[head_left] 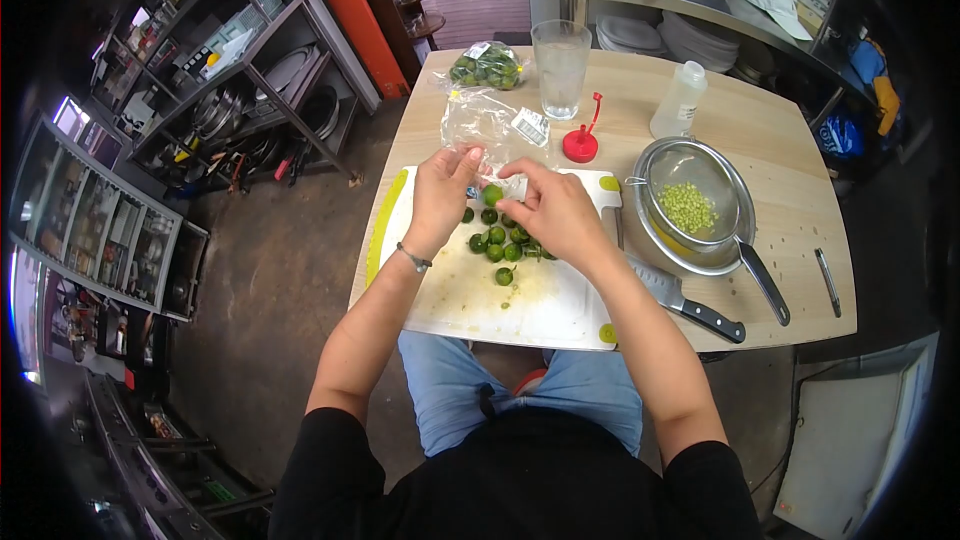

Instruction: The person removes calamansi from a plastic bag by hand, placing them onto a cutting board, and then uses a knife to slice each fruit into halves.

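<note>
My left hand (445,195) pinches the lower edge of a clear plastic bag (475,118) with a white barcode label. Beside it, my right hand (562,215) has its thumb and index finger curled at a small green lime (492,195) by the bag's mouth. How firmly the fingertips grip the lime is hard to make out. Several more small limes (495,252) lie below the hands on a white cutting board (460,300) with green corners. One lime (504,277) sits nearer to me, apart from the others. My right hand partly hides the pile.
Right of the board are a knife (700,315), a sieve (735,195) of green bits over a metal bowl (690,262), and a pen (828,282). Behind stand a filled bag of limes (487,67), a water glass (562,75), a red cap (580,145) and a squeeze bottle (680,102).
</note>
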{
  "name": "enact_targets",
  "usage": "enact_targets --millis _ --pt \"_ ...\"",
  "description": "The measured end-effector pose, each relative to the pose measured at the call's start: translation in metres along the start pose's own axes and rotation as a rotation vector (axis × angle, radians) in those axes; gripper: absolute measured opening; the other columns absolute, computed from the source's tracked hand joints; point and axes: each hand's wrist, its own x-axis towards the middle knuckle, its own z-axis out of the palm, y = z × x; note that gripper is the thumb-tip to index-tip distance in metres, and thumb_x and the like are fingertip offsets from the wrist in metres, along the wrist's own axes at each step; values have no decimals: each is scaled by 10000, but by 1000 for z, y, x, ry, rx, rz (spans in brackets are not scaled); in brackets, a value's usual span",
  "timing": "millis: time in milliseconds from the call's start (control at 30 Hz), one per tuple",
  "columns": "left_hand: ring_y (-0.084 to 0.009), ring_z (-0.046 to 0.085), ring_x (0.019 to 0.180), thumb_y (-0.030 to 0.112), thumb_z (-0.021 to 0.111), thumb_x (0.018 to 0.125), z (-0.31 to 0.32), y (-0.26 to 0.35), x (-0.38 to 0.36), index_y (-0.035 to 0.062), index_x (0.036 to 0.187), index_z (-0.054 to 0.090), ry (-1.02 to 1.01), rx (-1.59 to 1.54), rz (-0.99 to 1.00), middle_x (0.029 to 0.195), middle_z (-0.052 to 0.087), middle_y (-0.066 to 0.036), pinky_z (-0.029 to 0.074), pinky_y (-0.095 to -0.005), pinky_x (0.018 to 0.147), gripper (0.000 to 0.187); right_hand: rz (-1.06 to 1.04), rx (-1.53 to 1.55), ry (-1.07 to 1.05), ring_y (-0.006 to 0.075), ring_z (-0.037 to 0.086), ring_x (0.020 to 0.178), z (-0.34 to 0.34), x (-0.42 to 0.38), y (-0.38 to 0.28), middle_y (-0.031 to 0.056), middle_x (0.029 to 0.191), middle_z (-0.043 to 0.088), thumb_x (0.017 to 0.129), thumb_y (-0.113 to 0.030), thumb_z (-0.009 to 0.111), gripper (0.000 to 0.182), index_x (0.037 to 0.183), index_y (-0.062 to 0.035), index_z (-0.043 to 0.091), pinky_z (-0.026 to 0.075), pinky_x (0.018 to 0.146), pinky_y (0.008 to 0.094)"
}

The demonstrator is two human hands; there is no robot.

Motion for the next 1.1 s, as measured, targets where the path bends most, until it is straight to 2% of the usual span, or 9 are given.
enact_targets --millis 67,100,333,633,733,800,900,1000,1100 --pt "-114 633 744 221 591 998 -1 -6 1 -53 1109 624 8 15 13 862 691 -85 499 -243 607 297 -124 -148 -71 323 646 665 3 -1 -3 126 671 654 811 -234 747 275 1065 -149 689 503 635 428" --pt "-122 641 737 221 599 994 -1 -7 2 -63 1099 626 16 30 28 861 694 -91 494 -243 606 304 -214 -167 18 248 508 502 10 0 1 65 546 518 813 -217 754 260 1059 -148 703 418 544 396" --pt "-153 679 679 197 574 1003 -14 -11 11 -76 1103 618 84 120 66 849 697 -120 523 -261 594 294 -106 -9 -136 236 505 496 -8 9 7 65 549 539 803 -226 766 273 1031 -89 704 413 539 388" --pt "-137 671 700 232 546 1019 -26 -6 12 -21 1206 589 93 34 -71 906 684 -82 526 -244 600 317 -189 -383 -258 305 634 680 3 11 24 131 710 657 789 -294 774 357 1072 -86 708 501 688 407" --pt "-132 667 726 242 549 1019 -25 4 7 -13 1227 574 61 24 -103 927 679 -78 523 -247 604 330 -31 -300 -347 317 658 943 -7 14 -1 175 919 698 790 -341 756 418 1110 -79 695 516 832 433" --pt "-127 664 736 246 552 1017 -22 15 2 -8 1227 572 48 -7 -123 937 678 -75 527 -244 604 330 -71 -91 -231 164 559 576 -6 12 -5 67 641 614 810 -335 782 473 1172 -53 667 436 572 325" --pt "-121 663 762 272 556 1014 -13 15 -3 -1 1211 578 -29 -94 -117 951 676 -73 538 -243 598 337 125 358 -149 55 463 549 -2 6 -9 -2 601 562 869 -342 749 458 1183 -26 639 352 517 258" --pt "-95 633 796 290 564 1009 12 29 -21 4 1195 588 -106 -137 -110 973 668 -57 571 -258 623 342 64 516 -70 14 413 547 1 6 3 -40 588 534 919 -321 705 391 1156 -20 627 307 498 236" --pt "-88 616 799 311 559 1009 19 38 -30 2 1186 597 -242 -75 -93 996 660 -56 537 -237 622 358 99 368 42 20 405 542 -33 -13 -8 -56 598 537 943 -253 669 238 1023 -29 662 303 493 249"
